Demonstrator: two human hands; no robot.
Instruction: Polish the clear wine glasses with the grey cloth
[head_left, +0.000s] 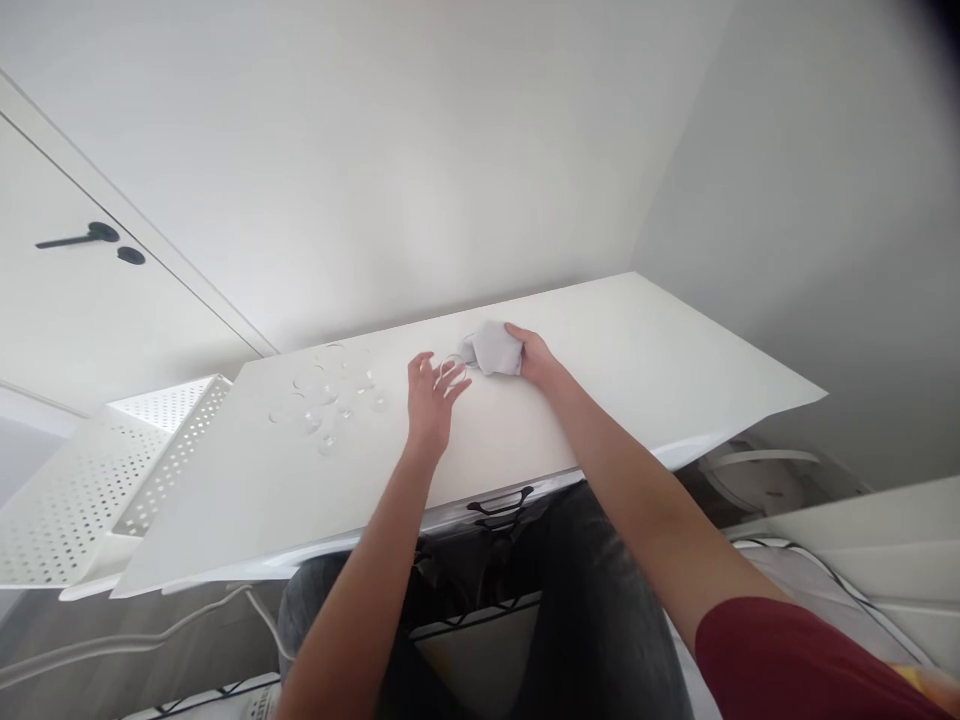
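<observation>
My right hand (531,357) is closed on a crumpled grey cloth (495,350) that rests on a white tabletop (637,350). Just left of it, my left hand (432,392) has its fingers curled around a small clear glass (452,370) standing on the table. The cloth touches or nearly touches that glass. Several more clear glasses (322,395) stand in a loose group further left on the table.
A white perforated tray or shelf (112,460) sits beside the table's left end. A white door with a black handle (82,238) is at far left. Walls close in behind and to the right. A black drawer handle (501,500) shows under the table's front edge.
</observation>
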